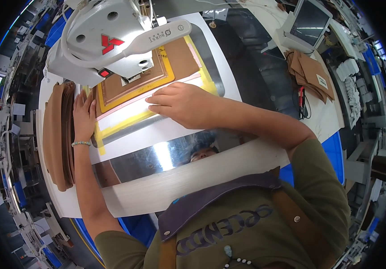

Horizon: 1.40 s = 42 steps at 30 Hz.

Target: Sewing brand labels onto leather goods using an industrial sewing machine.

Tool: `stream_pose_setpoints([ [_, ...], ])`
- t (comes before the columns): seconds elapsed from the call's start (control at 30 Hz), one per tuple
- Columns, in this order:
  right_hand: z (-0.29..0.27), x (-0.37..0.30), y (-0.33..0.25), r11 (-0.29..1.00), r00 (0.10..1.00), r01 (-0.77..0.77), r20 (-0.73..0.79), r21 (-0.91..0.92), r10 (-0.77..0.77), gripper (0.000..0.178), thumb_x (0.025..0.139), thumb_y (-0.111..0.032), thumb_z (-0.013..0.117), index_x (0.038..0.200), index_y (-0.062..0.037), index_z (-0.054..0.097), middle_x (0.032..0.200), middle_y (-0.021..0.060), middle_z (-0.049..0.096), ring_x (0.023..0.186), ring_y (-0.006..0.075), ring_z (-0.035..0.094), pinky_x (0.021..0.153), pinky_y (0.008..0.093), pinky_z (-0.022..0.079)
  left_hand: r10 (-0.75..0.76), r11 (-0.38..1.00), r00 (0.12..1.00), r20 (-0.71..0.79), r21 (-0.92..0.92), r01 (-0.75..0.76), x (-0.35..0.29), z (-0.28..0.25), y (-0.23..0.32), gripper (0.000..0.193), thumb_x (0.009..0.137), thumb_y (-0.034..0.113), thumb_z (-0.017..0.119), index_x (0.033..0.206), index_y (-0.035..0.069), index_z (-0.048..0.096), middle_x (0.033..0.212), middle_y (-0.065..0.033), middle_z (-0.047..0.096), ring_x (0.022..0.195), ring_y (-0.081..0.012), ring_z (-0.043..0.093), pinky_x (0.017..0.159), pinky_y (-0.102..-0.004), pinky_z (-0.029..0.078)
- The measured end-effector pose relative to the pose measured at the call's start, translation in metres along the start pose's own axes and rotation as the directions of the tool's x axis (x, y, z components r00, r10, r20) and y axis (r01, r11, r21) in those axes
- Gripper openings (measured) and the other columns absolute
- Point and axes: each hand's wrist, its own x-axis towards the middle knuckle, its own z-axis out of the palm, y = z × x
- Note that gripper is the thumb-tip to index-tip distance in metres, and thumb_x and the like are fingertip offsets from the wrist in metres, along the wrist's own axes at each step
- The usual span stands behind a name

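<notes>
A brown fabric piece [186, 60] lies under the sewing machine head [112, 31], on a white template edged with yellow tape [130, 127]. A yellow frame [134, 99] rests over the brown fabric. My left hand [84, 117] lies with fingers stretched out at the template's left edge, beside a thick stack of brown fabric pieces [57, 139]. Over the near side of the template, my right hand [188, 105] has its fingers extended toward the yellow frame, and I see nothing held in it. The machine head hides the far left part of the frame.
A shiny metal plate [157, 157] fills the table near my body. At the right are more brown pieces with a white label [311, 78], red-handled snips [301, 101] and a screen [310, 24]. A blue bin [334, 154] stands below the table's right edge.
</notes>
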Motion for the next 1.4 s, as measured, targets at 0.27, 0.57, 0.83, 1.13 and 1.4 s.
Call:
stream_pose_setpoints([
  [0.27, 0.011, -0.01, -0.002, 0.962, 0.996, -0.011, 0.079, -0.273, 0.034, 0.032, 0.087, -0.005, 0.068, 0.119, 0.0033, 0.07, 0.125, 0.0187, 0.071, 0.119, 0.027, 0.068, 0.098, 0.0354, 0.055, -0.113, 0.967, 0.984, -0.139, -0.242, 0.077, 0.019, 0.006, 0.078, 0.03, 0.103, 0.02, 0.059, 0.12, -0.001, 0.072, 0.122, -0.0188, 0.065, 0.114, -0.0374, 0.062, 0.098, -0.0435, 0.049],
  [0.57, -0.012, -0.023, 0.019, 0.916, 0.987, -0.139, 0.017, -0.376, 0.157, 0.014, 0.077, -0.005, 0.074, 0.09, -0.0013, 0.072, 0.085, 0.0079, 0.064, 0.084, 0.0221, 0.066, 0.075, 0.032, 0.056, -0.206, 0.941, 0.978, -0.041, -0.284, 0.186, 0.056, 0.028, 0.137, 0.03, 0.093, 0.024, 0.069, 0.108, -0.002, 0.072, 0.094, -0.0217, 0.074, 0.089, -0.0415, 0.071, 0.078, -0.048, 0.054],
  [0.83, -0.016, -0.025, 0.023, 0.922, 0.965, -0.25, -0.001, -0.294, 0.262, 0.009, 0.079, -0.004, 0.072, 0.088, -0.0014, 0.072, 0.093, 0.0092, 0.066, 0.092, 0.0232, 0.066, 0.078, 0.0321, 0.056, -0.067, 0.966, 0.984, -0.163, -0.257, 0.023, 0.063, 0.037, 0.136, 0.023, 0.092, 0.021, 0.069, 0.091, -0.002, 0.072, 0.082, -0.0258, 0.07, 0.077, -0.0482, 0.067, 0.07, -0.0534, 0.053],
  [1.13, -0.016, -0.026, 0.019, 0.912, 0.965, -0.25, -0.01, -0.326, 0.261, 0.009, 0.078, -0.005, 0.073, 0.087, -0.0019, 0.075, 0.092, 0.0095, 0.066, 0.092, 0.0231, 0.067, 0.076, 0.0331, 0.058, -0.195, 0.947, 0.955, 0.225, -0.208, 0.243, 0.022, -0.026, 0.1, 0.044, 0.102, 0.009, 0.055, 0.146, 0.014, 0.061, 0.112, -0.0182, 0.075, 0.096, -0.0373, 0.073, 0.088, -0.0391, 0.055],
  [1.4, 0.011, -0.026, -0.001, 0.855, 0.954, -0.272, -0.009, -0.441, 0.299, 0.019, 0.074, -0.002, 0.075, 0.092, 0.0038, 0.072, 0.091, 0.0118, 0.061, 0.087, 0.0232, 0.068, 0.066, 0.0327, 0.059, -0.463, 0.439, 0.886, 0.029, -0.86, 0.258, -0.005, -0.017, 0.085, 0.042, 0.103, 0.013, 0.061, 0.145, 0.007, 0.063, 0.145, -0.006, 0.065, 0.133, -0.0142, 0.056, 0.115, -0.0288, 0.037],
])
